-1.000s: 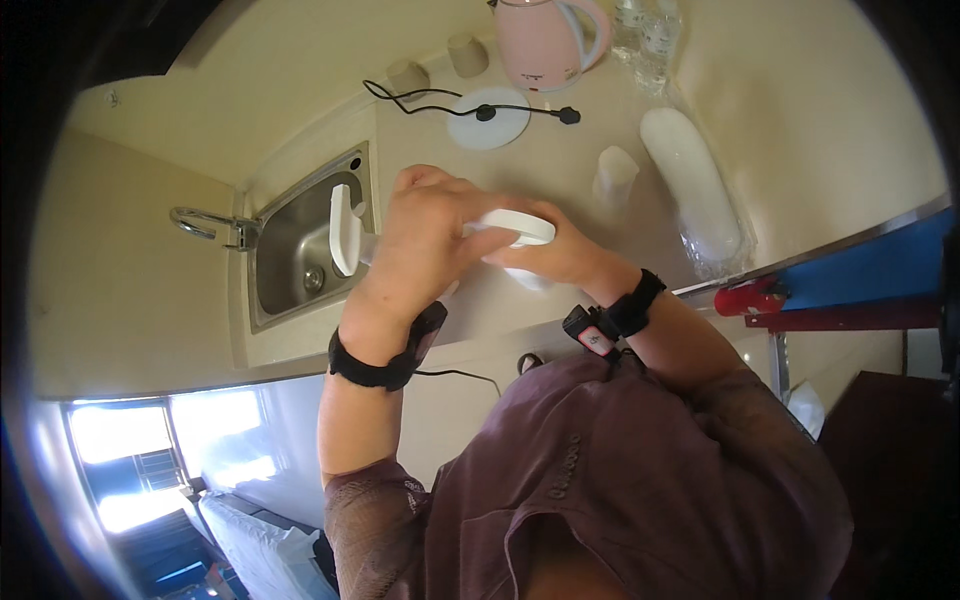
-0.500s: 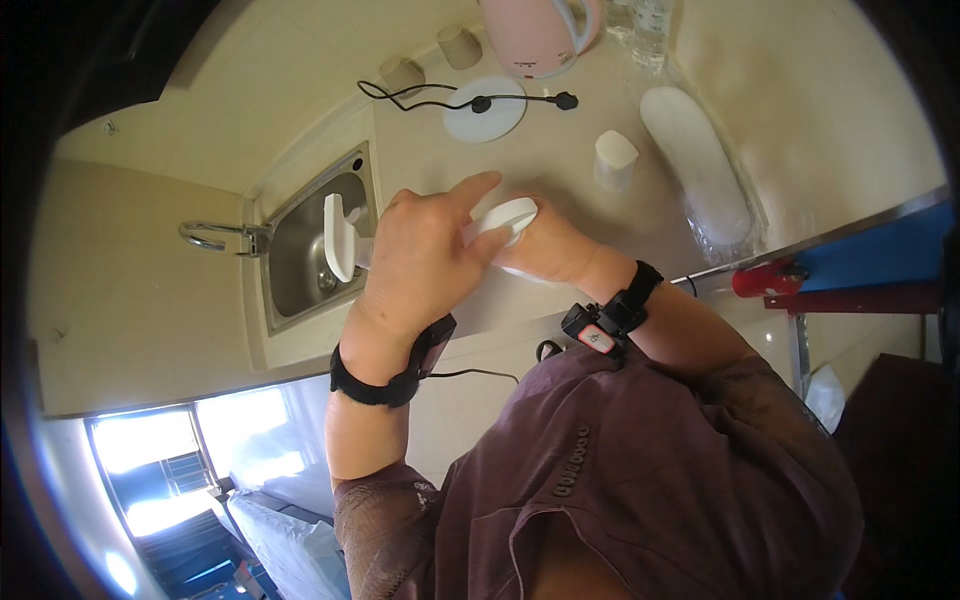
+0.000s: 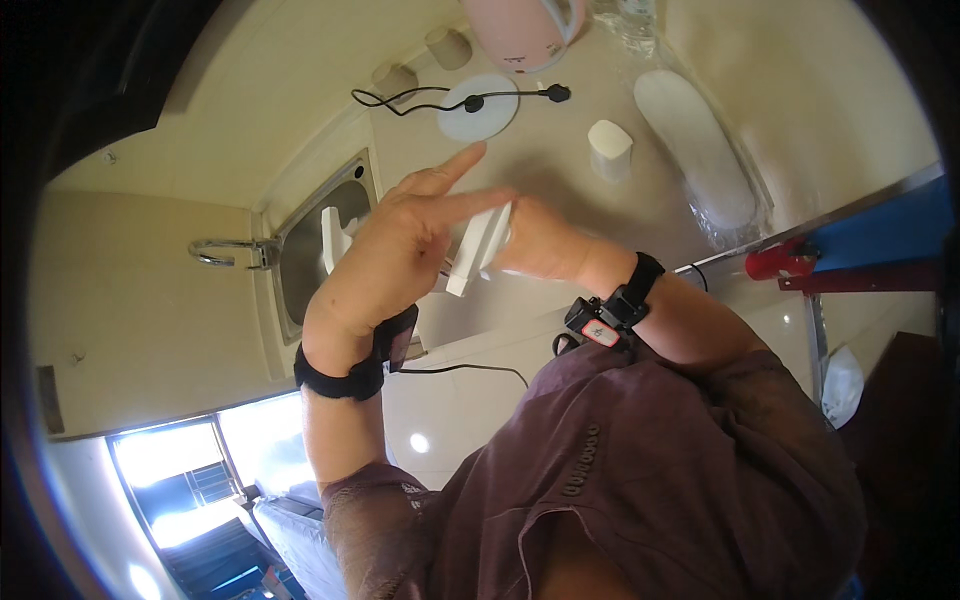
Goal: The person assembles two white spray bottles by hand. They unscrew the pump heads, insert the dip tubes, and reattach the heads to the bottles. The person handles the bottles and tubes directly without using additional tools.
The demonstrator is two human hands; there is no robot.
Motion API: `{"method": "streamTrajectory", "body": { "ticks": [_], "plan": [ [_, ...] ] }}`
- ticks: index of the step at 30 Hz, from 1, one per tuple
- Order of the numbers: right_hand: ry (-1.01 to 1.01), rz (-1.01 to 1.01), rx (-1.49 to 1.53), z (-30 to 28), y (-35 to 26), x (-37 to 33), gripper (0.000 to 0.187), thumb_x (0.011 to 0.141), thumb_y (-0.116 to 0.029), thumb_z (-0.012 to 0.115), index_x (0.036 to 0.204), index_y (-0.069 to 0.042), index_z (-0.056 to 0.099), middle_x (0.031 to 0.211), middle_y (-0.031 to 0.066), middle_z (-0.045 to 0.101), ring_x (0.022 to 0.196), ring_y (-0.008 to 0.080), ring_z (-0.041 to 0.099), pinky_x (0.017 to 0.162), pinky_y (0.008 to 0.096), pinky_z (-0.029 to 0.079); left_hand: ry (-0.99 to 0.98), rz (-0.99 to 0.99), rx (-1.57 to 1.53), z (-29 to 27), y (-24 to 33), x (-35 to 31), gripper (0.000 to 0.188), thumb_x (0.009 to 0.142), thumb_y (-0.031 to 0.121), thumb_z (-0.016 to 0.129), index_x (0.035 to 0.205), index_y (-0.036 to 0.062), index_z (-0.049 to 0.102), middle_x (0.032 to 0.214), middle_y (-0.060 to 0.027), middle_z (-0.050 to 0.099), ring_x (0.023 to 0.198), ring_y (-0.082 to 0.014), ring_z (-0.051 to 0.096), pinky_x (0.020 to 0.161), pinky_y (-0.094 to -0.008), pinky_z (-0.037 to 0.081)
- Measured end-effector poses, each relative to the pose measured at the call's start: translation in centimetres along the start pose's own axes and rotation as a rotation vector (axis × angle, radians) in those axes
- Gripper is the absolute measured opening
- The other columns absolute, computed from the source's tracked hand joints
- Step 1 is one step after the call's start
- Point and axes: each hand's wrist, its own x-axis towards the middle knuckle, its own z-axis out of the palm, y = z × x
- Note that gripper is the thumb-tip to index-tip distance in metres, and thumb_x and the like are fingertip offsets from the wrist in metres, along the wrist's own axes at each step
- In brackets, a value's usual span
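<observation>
My left hand [image 3: 395, 235] is above the counter beside the sink, its lower fingers curled and two digits stretched toward my right hand. A white plastic piece with a flat, broad end [image 3: 334, 238] juts from its far left side; the gripped part is hidden. My right hand [image 3: 545, 240] is closed on a white, flat-sided plastic piece [image 3: 478, 250], seen nearly edge-on between the hands. One stretched digit of my left hand reaches the top of that piece. Whether the two white pieces are joined cannot be seen.
A steel sink [image 3: 310, 255] with a tap [image 3: 235, 252] lies left. On the counter are a white disc with a black cord [image 3: 480, 115], two beige cups [image 3: 447, 48], a pink kettle [image 3: 520, 35], a white container [image 3: 611, 150] and a long plastic-wrapped white object [image 3: 695, 145].
The white piece between my hands has turned from its rounded face to a straight, narrow side. My left forearm has shifted left, and a left digit now stretches over the piece.
</observation>
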Motion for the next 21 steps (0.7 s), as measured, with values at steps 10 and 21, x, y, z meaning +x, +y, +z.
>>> {"method": "streamTrajectory", "body": {
  "ticks": [10, 21],
  "plan": [
    [0.001, 0.068, -0.138, -0.8, -0.1, -0.4, 0.031, 0.067, -0.023, 0.075, 0.091, -0.004, 0.070, 0.091, 0.0178, 0.065, 0.085, 0.0349, 0.063, 0.076, 0.0420, 0.051, -0.122, 0.121, 0.269, 0.2, 0.8, 1.8, 0.063, 0.062, -0.016, 0.062, 0.117, 0.0122, 0.067, 0.145, -0.0091, 0.045, 0.134, -0.0315, 0.041, 0.108, -0.0378, 0.037],
    [-0.014, -0.104, -0.290, -2.7, -0.6, -0.3, 0.020, 0.070, -0.014, 0.068, 0.089, -0.010, 0.071, 0.087, 0.0168, 0.067, 0.081, 0.0362, 0.064, 0.075, 0.0443, 0.051, -0.153, 0.065, 0.247, -0.8, 2.4, 3.0, 0.056, 0.062, 0.013, 0.082, 0.114, 0.0041, 0.064, 0.120, -0.0161, 0.061, 0.106, -0.0330, 0.059, 0.090, -0.0376, 0.050]
  ]
}}
